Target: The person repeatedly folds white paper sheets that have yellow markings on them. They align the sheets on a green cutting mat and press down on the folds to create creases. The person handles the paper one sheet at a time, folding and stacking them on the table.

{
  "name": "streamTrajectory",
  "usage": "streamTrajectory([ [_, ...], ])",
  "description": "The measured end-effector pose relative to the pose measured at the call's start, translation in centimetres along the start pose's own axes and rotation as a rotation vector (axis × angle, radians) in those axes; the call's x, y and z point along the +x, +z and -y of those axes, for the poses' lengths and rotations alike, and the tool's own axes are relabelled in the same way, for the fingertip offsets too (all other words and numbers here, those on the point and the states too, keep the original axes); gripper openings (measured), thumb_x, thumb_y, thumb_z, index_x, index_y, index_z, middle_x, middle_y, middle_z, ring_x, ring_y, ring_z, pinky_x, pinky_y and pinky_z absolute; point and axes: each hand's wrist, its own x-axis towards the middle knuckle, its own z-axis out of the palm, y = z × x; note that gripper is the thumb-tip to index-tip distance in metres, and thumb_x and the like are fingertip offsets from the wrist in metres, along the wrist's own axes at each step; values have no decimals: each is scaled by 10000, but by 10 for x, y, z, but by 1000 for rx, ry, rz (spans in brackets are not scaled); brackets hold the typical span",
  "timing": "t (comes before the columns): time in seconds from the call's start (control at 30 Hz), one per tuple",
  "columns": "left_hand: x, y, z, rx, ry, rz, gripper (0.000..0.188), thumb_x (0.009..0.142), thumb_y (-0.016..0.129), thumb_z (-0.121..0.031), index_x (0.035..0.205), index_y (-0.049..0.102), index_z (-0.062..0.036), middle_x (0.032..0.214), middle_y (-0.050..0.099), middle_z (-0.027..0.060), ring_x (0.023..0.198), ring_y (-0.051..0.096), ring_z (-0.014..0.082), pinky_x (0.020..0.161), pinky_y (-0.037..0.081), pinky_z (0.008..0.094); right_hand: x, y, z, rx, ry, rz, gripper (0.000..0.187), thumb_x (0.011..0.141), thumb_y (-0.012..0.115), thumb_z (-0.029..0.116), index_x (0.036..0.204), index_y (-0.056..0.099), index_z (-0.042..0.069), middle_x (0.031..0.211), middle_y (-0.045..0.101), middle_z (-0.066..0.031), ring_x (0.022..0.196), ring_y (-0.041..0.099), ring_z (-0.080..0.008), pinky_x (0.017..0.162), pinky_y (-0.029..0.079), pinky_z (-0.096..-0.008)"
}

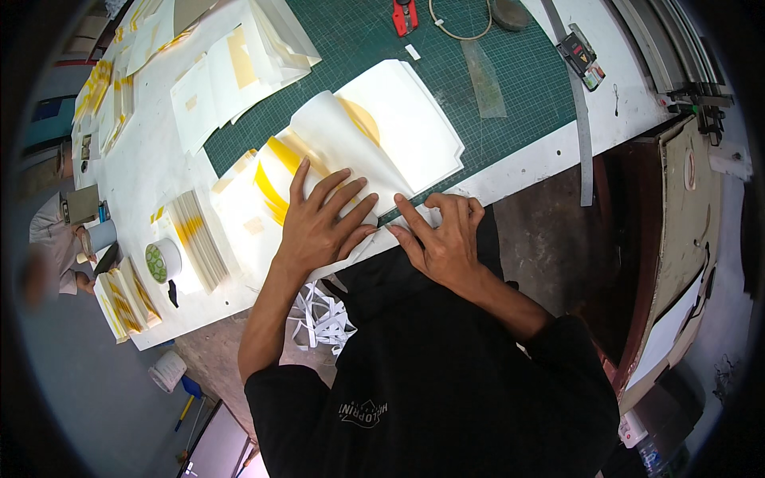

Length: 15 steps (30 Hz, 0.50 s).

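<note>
A stack of white printed sheets (pixel 414 111) with cut corners lies on the green cutting mat (pixel 526 135). One white sheet with yellow print (pixel 339 131) is lifted from it and curves over to the left. My left hand (pixel 323 219) rests on the yellow-and-white printed paper (pixel 275 179), fingers spread and flat. Beside it, my right hand (pixel 446 239) is at the near table edge. Its index fingertip touches the lower edge of the curved sheet, the thumb is apart from it, and the other fingers are bent. Nothing shows between its fingers.
Folded printed stacks (pixel 191 243) and a round white tub (pixel 163 261) stand at the left. More loose sheets (pixel 239 76) lie farther back. A red cutter (pixel 405 17), a metal ruler (pixel 584 151) and a black-and-red tool (pixel 580 56) are at the far side. Paper strips (pixel 323 319) lie below.
</note>
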Motion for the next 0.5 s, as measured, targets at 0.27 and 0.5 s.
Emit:
streamTrajectory([
  [0.27,1,-1,0,3,-6,30,433,902,796,-442,1274,782,-220,1365,700,-4,1373,580,269,1272,225,703,-1,-2,-1,-27,20,-32,475,975,786,396,1366,741,131,1108,551,-119,1065,497,-268,901,293,-509],
  [0.5,-1,1,0,28,3,45,456,914,776,-461,1318,770,-251,1419,684,-26,1389,565,268,1277,215,702,-2,-4,-5,-37,34,-40,476,967,798,387,1359,747,123,1109,550,-128,1067,500,-267,908,296,-527],
])
